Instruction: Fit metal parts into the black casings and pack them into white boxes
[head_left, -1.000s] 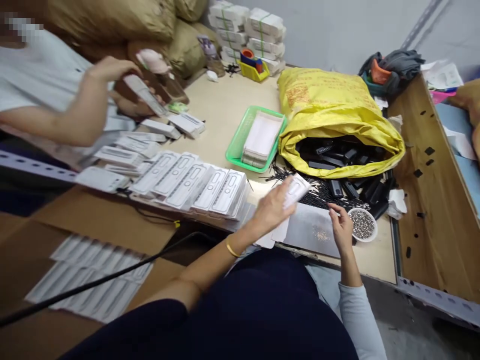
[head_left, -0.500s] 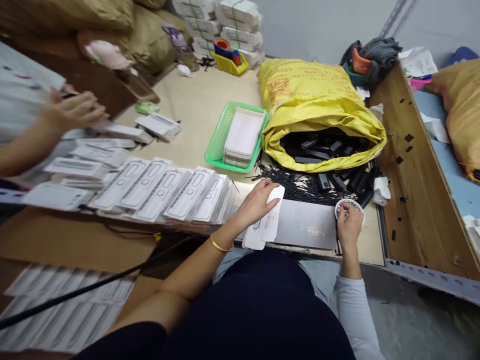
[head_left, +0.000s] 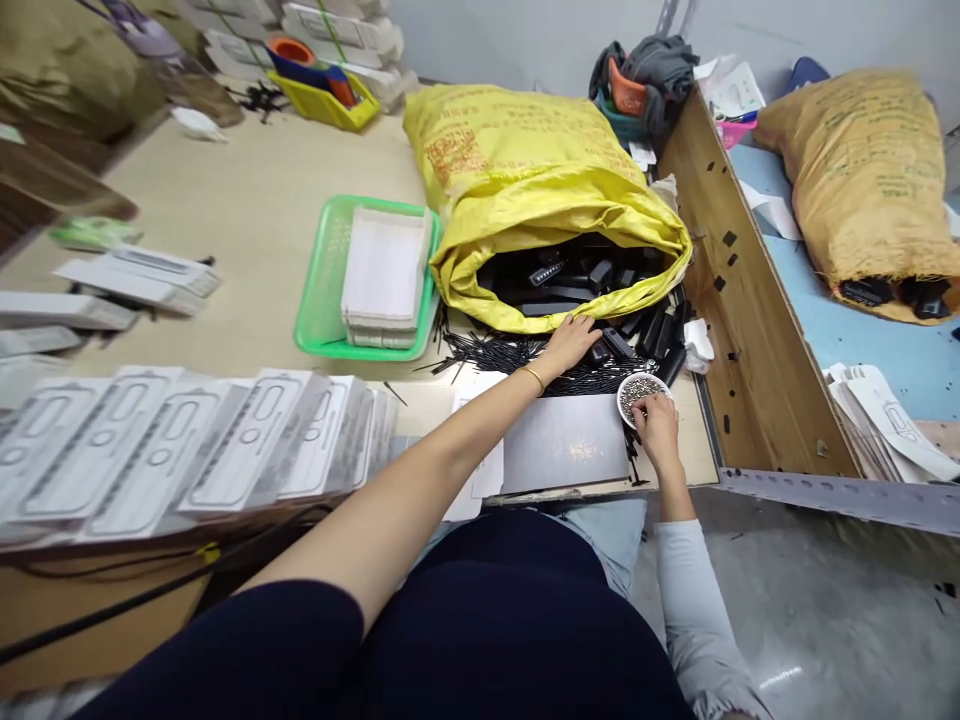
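Observation:
My left hand (head_left: 571, 347) is stretched forward over the black plastic cases (head_left: 616, 344) in front of the yellow sack's mouth. Its fingers are spread, with nothing visible in them. At the white bowl (head_left: 621, 405) of small silver metal pieces (head_left: 643, 388), my right hand (head_left: 658, 428) dips pinched fingertips in at the near rim; what they hold is too small to make out. A grey plate (head_left: 566, 440) lies between my forearms. White cards (head_left: 489, 470) rest at its left, partly covered by my left arm. Thin black strips (head_left: 495, 352) lie heaped behind the plate.
The yellow sack (head_left: 540, 140) of black cases fills the back middle. Left of it stands a green basket (head_left: 319, 270) with stacked white cards. Packed white boxes (head_left: 180, 440) line the left front edge. A wooden partition (head_left: 750, 290) bounds the right side.
My left hand has let go of the white cards and moved right and forward to the black cases. My right hand stays at the bowl. The view has turned right; the other person has left it.

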